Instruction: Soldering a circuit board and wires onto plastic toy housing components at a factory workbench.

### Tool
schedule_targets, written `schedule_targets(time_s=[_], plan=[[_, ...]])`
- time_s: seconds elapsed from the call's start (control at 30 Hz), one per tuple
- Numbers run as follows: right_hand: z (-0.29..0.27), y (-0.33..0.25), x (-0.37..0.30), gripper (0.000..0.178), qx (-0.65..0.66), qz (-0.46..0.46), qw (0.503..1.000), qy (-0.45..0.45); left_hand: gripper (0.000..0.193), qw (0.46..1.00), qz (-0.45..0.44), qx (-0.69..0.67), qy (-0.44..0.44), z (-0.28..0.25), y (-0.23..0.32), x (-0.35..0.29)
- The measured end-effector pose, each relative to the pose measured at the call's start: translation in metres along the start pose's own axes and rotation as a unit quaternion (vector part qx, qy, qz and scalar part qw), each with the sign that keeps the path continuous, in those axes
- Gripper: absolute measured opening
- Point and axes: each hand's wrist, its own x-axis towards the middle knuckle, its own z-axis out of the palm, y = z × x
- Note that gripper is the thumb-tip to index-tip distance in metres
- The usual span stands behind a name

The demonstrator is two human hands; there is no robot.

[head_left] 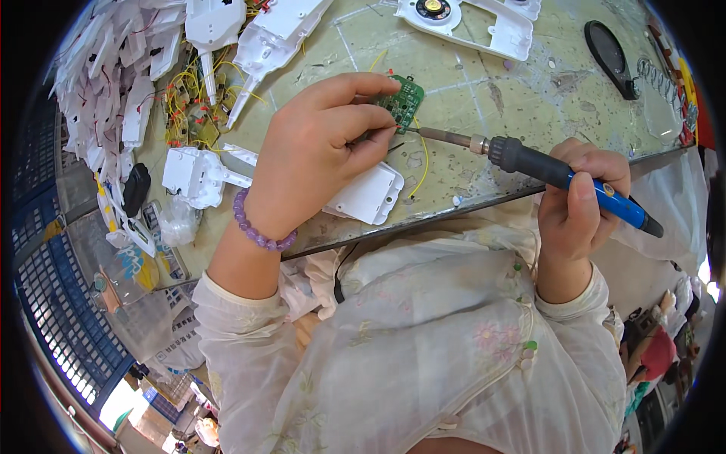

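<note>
My left hand (325, 132), with a purple bead bracelet on its wrist, pinches a small green circuit board (407, 102) above the worktable. A yellow wire hangs down from the board. My right hand (582, 185) grips a soldering iron (605, 195) with a blue and black handle. The iron's metal tip reaches the board's lower edge, close to my left fingertips; whether it touches cannot be made out. Under my left hand lies a white plastic casing (370, 193), partly hidden by the wrist.
White plastic casings (276, 38) and a heap of white parts (113, 68) fill the left side, beside several boards with yellow wires (193, 113). A speaker housing (484, 26) lies at the back. On the right are a black oval-headed piece (609, 57) and a coiled metal iron stand (659, 79).
</note>
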Motion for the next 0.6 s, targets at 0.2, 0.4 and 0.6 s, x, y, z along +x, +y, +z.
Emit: schedule_targets(time_s=[0.2, 0.4, 0.6], plan=[[-0.0003, 0.0010, -0.0011, 0.011, -0.013, -0.002, 1.000, -0.005, 0.010, 1.000, -0.001, 0.003, 0.002, 0.0004, 0.0010, -0.0003], [0.0002, 0.0013, -0.0019, 0.011, -0.022, -0.002, 1.000, -0.005, 0.009, 1.000, 0.001, 0.012, 0.006, 0.0014, 0.0012, -0.0007], [0.0000, 0.0002, -0.0011, 0.012, -0.016, -0.001, 1.000, -0.012, 0.009, 1.000, 0.005, 0.023, 0.009, 0.0014, 0.0014, -0.0007]])
